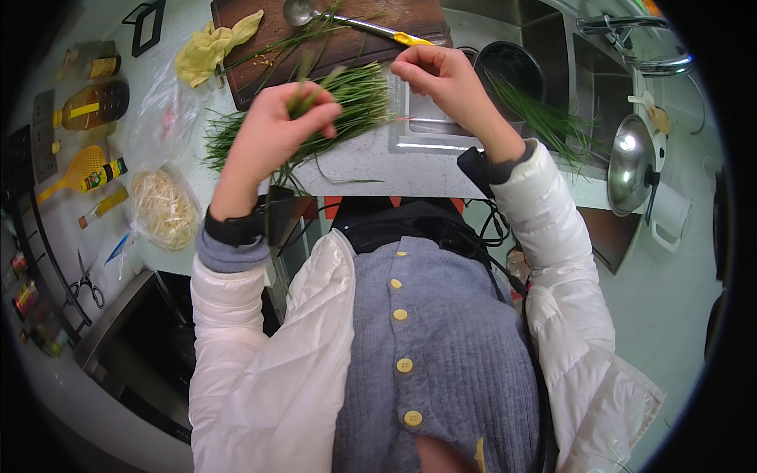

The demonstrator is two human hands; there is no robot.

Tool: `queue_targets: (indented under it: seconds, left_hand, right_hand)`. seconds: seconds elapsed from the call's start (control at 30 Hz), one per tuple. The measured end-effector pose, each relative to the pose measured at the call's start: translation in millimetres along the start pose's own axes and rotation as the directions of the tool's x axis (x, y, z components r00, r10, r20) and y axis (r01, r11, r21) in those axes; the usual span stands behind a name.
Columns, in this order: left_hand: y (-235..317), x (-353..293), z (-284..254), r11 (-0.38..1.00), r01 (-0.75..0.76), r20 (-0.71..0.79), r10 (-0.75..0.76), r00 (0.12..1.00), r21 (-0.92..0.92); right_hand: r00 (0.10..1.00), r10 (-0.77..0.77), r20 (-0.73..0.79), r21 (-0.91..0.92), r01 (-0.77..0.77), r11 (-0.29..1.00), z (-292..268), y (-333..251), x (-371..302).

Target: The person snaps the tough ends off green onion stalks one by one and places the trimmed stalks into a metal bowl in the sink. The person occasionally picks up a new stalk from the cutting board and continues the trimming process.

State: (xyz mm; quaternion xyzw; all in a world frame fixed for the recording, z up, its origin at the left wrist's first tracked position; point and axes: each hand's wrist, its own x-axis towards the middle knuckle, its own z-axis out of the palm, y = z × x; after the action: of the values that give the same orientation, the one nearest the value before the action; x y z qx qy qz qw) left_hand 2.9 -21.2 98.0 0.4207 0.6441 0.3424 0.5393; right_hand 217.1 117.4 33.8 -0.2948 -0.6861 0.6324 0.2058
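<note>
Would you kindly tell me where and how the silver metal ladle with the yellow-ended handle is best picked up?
Probably by the yellow end of its handle, coming from the person's right: the ladle lies across the brown cutting board with its round bowl toward the left, and that slim end sits just beyond the bare right hand.

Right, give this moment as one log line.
left hand: holding thin green stalks; right hand: curled near clear rectangular tray; green stalk pile: beside brown wooden board
</note>
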Motion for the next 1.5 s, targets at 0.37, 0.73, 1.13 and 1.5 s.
queue_targets:
  seconds: [0.37, 0.73, 1.13, 1.5]
  left_hand:
    - [24, -62, -53, 0.965, -0.103, -0.27, 0.036, 0.962, -0.24]
    - [-39, 34, -2, 0.967, -0.134, -0.147, 0.168, 0.975, 0.214]
    - [-22, 35, 2, 0.999, 0.017, 0.066, -0.015, 0.998, -0.03]
    - [-4, 14, 4, 0.989, 0.067, 0.128, -0.05, 0.99, -0.131]
  right_hand:
    - [0.992, -0.128, -0.002, -0.623, 0.099, 0.776, 30, 83, 8]
    - [0.984, 0.122, 0.129, 0.022, -0.126, 0.992, 8, 56, 14]
    - [0.974, 0.137, 0.181, 0.519, -0.213, 0.828, 9, -1, -4]
    - [0.994, 0.032, 0.108, 0.381, -0.071, 0.922, 21, -25, -7]
